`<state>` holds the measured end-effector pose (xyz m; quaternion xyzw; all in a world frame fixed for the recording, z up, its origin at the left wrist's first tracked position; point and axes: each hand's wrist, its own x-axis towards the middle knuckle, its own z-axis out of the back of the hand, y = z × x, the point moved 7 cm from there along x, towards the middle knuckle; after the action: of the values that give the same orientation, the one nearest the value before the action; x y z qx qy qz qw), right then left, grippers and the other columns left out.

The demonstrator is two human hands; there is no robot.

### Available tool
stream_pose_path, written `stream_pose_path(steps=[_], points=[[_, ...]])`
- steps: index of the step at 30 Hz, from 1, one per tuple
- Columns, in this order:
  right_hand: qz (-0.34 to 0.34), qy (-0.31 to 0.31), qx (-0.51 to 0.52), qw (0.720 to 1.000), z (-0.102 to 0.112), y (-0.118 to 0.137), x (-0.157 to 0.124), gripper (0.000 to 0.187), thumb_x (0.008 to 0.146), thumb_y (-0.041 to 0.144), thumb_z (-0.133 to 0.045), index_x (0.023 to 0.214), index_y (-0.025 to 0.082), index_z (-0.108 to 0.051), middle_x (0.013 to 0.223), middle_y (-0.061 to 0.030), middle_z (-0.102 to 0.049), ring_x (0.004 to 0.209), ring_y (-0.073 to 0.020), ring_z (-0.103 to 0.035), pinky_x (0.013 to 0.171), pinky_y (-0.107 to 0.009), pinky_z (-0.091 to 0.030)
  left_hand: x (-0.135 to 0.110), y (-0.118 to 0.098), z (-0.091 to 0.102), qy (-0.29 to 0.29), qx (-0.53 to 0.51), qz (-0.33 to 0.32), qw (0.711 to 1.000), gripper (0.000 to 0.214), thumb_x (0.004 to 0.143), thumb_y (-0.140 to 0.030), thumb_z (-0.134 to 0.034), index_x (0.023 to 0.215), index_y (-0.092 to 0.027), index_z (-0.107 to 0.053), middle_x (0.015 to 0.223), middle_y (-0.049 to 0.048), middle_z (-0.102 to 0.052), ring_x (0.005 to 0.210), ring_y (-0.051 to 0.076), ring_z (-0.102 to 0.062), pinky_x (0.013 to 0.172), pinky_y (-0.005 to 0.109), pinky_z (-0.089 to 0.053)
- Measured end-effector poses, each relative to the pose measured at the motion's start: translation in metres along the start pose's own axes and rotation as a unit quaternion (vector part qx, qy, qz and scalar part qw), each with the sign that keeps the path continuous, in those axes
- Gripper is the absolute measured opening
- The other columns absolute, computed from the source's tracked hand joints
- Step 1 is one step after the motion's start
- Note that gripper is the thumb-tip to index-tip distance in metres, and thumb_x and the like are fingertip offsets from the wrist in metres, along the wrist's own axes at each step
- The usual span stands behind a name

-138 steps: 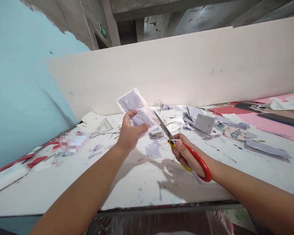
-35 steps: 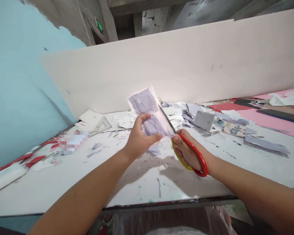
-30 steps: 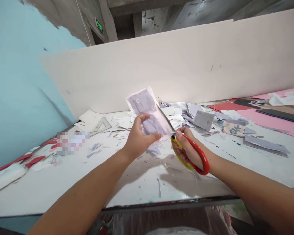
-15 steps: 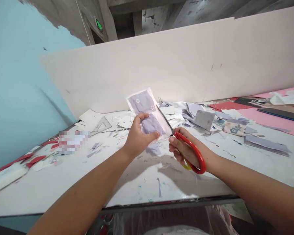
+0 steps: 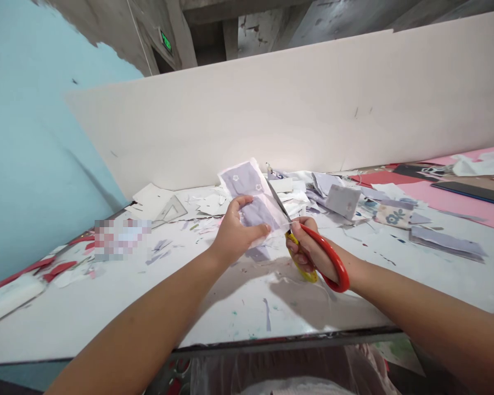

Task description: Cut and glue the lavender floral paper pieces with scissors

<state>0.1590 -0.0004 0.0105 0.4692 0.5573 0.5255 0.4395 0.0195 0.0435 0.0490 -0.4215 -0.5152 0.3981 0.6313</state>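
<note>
My left hand [image 5: 234, 233] is closed on a lilac paper piece with small white flowers [image 5: 251, 189], holding it up above the white table [image 5: 107, 307]. In my right hand [image 5: 313, 255] I grip red-and-yellow scissors [image 5: 325, 258] through the handle loops. The blades [image 5: 278, 200] run up along the right edge of the paper piece. Both hands are close together near the middle of the table.
Paper scraps and lilac offcuts [image 5: 337, 200] litter the table behind my hands. Pink and red sheets [image 5: 448, 200] lie at the right. A clear set square [image 5: 170, 208] and red shapes [image 5: 61, 269] lie at the left. A tall white board [image 5: 292, 109] backs the table.
The scissors moved from beside the paper to its right edge and worked open and closed along it. The paper piece has dropped slightly lower in my left hand.
</note>
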Motion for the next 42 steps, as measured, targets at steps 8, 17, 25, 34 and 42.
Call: stream_pose_path(steps=[8, 17, 25, 34, 42], points=[[0.013, -0.025, -0.002, 1.0, 0.005, 0.004, 0.003, 0.041, 0.075, 0.064, -0.042, 0.081, 0.026, -0.026, 0.056, 0.0089, -0.036, 0.04, -0.0051, -0.031, 0.036, -0.016, -0.025, -0.008, -0.004, -0.012, 0.051, -0.008, 0.019, 0.998, 0.061, 0.055, -0.023, -0.071, 0.108, -0.025, -0.042, 0.098, 0.0029, -0.054, 0.075, 0.014, -0.057, 0.063, 0.029, -0.05], [0.06, -0.058, -0.177, 0.981, 0.01, 0.009, 0.0, 0.043, 0.079, 0.065, -0.027, 0.095, 0.025, -0.027, 0.051, 0.0083, -0.04, 0.04, -0.0101, -0.042, 0.039, -0.02, -0.035, -0.017, -0.015, -0.014, 0.065, 0.051, -0.008, 0.997, 0.057, 0.059, -0.023, -0.068, 0.11, -0.026, -0.041, 0.097, 0.0016, -0.055, 0.078, 0.014, -0.057, 0.065, 0.027, -0.05], [0.097, -0.093, -0.38, 0.915, 0.018, 0.015, 0.0, 0.045, 0.083, 0.061, -0.016, 0.097, 0.022, -0.035, 0.058, 0.0012, -0.053, 0.05, -0.017, -0.053, 0.047, -0.028, -0.04, -0.018, -0.019, -0.015, 0.059, 0.073, -0.017, 0.995, 0.056, 0.06, -0.022, -0.067, 0.109, -0.025, -0.041, 0.104, 0.0022, -0.053, 0.083, 0.014, -0.057, 0.068, 0.025, -0.049], [0.113, -0.081, -0.375, 0.916, 0.011, 0.024, -0.004, 0.039, 0.084, 0.058, -0.018, 0.08, 0.023, -0.032, 0.051, 0.0035, -0.05, 0.043, -0.0145, -0.048, 0.045, -0.027, -0.037, -0.018, -0.016, -0.015, 0.068, 0.061, -0.004, 0.996, 0.056, 0.06, -0.023, -0.067, 0.109, -0.027, -0.04, 0.098, 0.0014, -0.054, 0.078, 0.013, -0.057, 0.065, 0.026, -0.05], [0.116, -0.119, -0.295, 0.941, 0.014, 0.024, -0.005, 0.039, 0.079, 0.062, -0.033, 0.083, 0.023, -0.032, 0.053, 0.0061, -0.044, 0.039, -0.0104, -0.042, 0.04, -0.024, -0.035, -0.018, -0.014, -0.017, 0.07, 0.018, 0.0, 0.997, 0.058, 0.059, -0.023, -0.068, 0.109, -0.027, -0.039, 0.095, 0.0013, -0.055, 0.073, 0.013, -0.058, 0.062, 0.028, -0.05]])
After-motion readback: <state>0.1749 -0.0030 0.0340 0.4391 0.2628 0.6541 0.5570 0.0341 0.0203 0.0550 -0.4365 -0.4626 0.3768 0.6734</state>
